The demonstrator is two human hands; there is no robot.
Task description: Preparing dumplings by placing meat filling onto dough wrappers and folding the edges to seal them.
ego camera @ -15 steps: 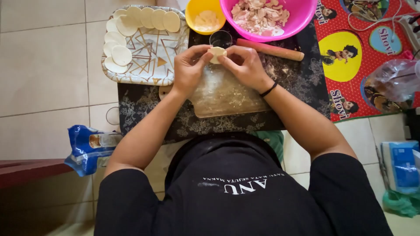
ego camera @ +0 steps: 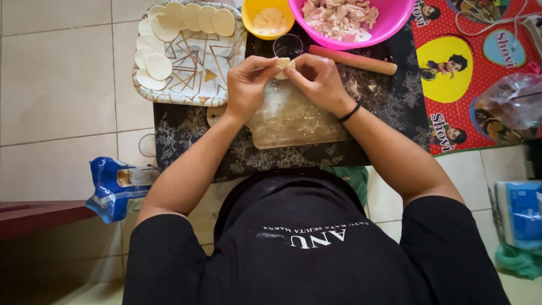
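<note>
Pale tiled floor point(ego camera: 56, 85), dark patterned mat point(ego camera: 389, 101), red cartoon sheet point(ego camera: 480, 130), blue packet point(ego camera: 116, 186), blue box point(ego camera: 522, 212)

Glossy pink plastic bowl point(ego camera: 353, 25) and yellow plastic bowl point(ego camera: 268, 20), a smooth wooden rolling pin point(ego camera: 353, 60), matt pale dough rounds point(ego camera: 158, 66) on a patterned tray point(ego camera: 192, 85), flour-dusted board point(ego camera: 293, 121), shiny floor tiles point(ego camera: 56, 85)

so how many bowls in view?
2: yellow bowl at the top beside the tray; pink bowl of chopped filling right of it. Both cut off by the frame edge.
</note>
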